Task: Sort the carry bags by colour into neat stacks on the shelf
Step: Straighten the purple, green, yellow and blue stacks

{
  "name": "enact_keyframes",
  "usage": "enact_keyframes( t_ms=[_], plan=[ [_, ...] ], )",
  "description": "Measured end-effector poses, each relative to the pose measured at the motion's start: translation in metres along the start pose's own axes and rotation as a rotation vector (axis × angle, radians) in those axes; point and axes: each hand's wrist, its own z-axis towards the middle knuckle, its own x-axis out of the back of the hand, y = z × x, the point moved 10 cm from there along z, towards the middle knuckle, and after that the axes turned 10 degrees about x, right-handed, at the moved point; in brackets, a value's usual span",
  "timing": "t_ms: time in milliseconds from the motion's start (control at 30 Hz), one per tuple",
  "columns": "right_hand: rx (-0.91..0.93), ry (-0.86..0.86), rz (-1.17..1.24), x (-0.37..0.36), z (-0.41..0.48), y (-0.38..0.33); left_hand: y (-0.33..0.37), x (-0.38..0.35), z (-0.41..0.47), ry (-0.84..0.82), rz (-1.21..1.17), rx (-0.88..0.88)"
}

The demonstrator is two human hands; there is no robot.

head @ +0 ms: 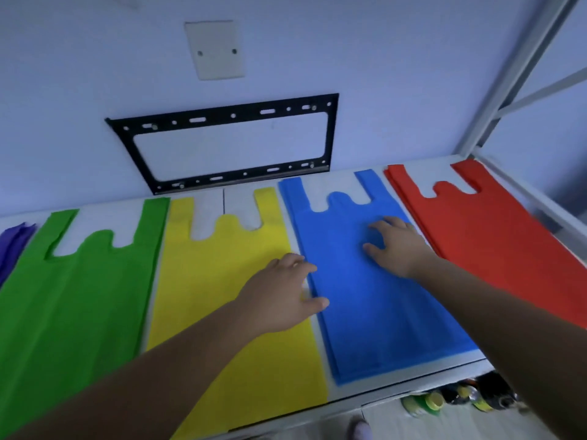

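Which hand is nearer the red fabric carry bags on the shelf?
Right. The right hand rests on the blue fabric bags, beside the red fabric carry bags; the left hand is farther away, over the edge of the yellow fabric bags.

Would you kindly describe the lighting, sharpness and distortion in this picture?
Head view: dim, bluish, even light, no glare; wide-angle distortion bows the shelf edge and splays the green stack and red stack outward; the right hand on the blue stack looks slightly blurred; bottles below are soft.
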Motion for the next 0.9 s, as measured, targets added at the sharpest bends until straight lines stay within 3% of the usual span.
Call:
enact_keyframes(
  t_ms=[133, 300, 467, 733, 900],
  plan=[
    [-0.016, -0.026, 0.066, 0.013, 0.010, 0.039, 0.023, -0.007, 0.034, -0.013, -0.055, 0.139],
    [0.112, -0.070, 0.076, 0.013, 0.014, 0.052, 0.033, -0.016, 0.060, -0.014, 0.159, 0.327],
    [0.202, -0.079, 0.029, 0.023, 0.042, 0.057, 0.030, 0.001, 0.084, 0.023, 0.204, 0.422],
    [0.320, -0.156, -0.092, 0.010, 0.106, 0.039, 0.011, -0.003, 0.146, -0.069, 0.155, 0.349],
    [0.301, -0.129, 0.021, 0.021, 0.104, 0.044, 0.005, 0.000, 0.151, -0.126, 0.124, 0.369]
  ],
)
